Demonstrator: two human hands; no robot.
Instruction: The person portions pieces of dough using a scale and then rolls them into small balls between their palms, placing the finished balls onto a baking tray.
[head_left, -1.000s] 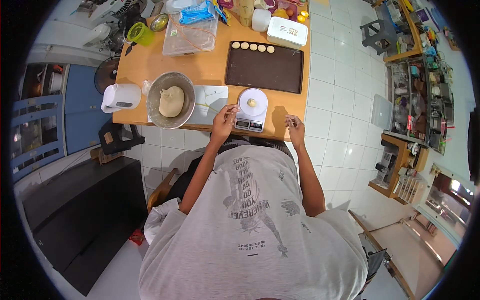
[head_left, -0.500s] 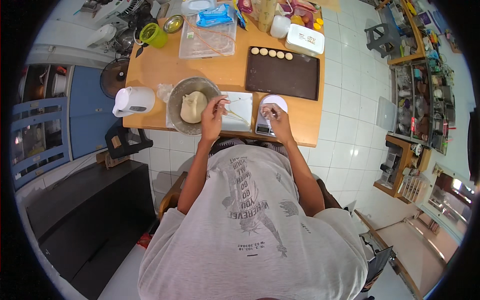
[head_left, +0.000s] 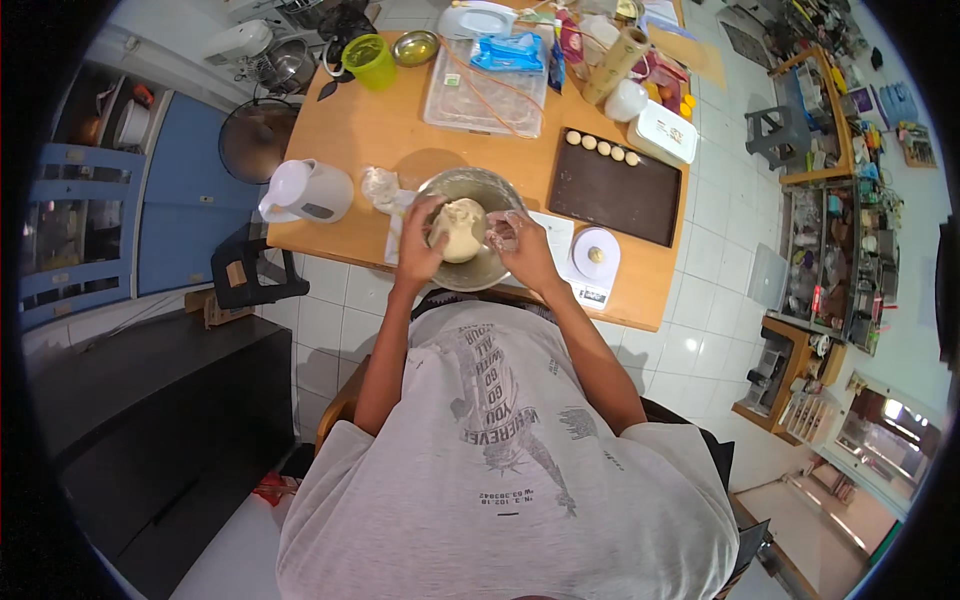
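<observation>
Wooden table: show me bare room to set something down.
Bare wood lies between kettle, green cup and clear box, and between scale and right edge. Crowded: the far end, with blue packet, roll and white tub; and the bowl between left hand and right hand.

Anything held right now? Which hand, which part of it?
Can't tell for sure: the left hand is at the left side of the dough in the metal bowl, the right hand at its right.
</observation>
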